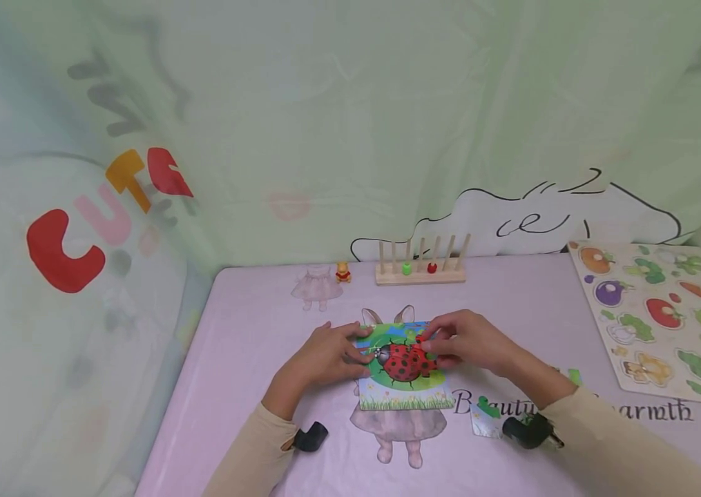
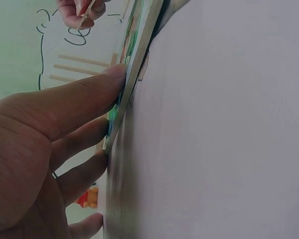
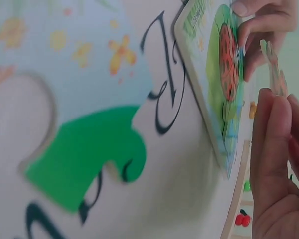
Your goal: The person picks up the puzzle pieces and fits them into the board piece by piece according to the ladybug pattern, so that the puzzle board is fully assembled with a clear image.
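A ladybug jigsaw puzzle point(image 1: 387, 399) lies in its flat board in front of me, its red, black-spotted ladybug point(image 1: 401, 366) mostly laid out. My left hand point(image 1: 328, 355) rests against the board's left side; in the left wrist view its extended thumb and fingers touch the board's edge point(image 2: 132, 74). Over the right part of the picture, my right hand point(image 1: 468, 342) pinches a puzzle piece point(image 3: 275, 69) between thumb and fingers. The piece stands on edge in the right wrist view, clear of the board; its picture is only partly visible.
Loose puzzle pieces, one green point(image 3: 97, 154) and one pale with orange flowers point(image 3: 82, 50), lie on the table below my right wrist. A wooden peg rack point(image 1: 421, 275) and small bear figure point(image 1: 342, 272) stand behind. A vegetable puzzle board point(image 1: 630, 373) lies at right.
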Motion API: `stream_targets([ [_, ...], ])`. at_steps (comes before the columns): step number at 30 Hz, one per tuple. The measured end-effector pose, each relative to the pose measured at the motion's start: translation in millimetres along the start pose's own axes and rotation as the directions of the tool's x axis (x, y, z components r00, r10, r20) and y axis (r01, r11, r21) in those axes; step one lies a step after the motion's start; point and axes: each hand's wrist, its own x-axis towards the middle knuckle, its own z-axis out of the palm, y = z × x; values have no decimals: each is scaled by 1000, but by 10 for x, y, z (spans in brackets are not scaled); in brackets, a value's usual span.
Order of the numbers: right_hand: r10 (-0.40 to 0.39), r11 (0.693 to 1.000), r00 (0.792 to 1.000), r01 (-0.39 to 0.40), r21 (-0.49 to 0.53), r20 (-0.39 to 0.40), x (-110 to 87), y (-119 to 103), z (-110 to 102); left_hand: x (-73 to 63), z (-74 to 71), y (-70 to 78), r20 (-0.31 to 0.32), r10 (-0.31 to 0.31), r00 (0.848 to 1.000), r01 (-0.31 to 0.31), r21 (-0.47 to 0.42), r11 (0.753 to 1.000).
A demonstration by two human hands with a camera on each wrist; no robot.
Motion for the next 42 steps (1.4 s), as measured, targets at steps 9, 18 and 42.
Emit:
stream_targets([
  [9, 14, 1000, 1000, -14, 24, 19, 52, -74, 130, 3, -4, -2, -14, 21, 1000, -22, -8, 1000],
  [18, 13, 999, 1000, -13, -45, 0, 106, -116, 214, -4, -12, 9, -11, 8, 1000, -8, -14, 1000],
  [42, 151, 979, 979, -168, -119, -140, 252, -157, 400, -3, -5, -2, -6, 18, 1000, -18, -8, 1000],
])
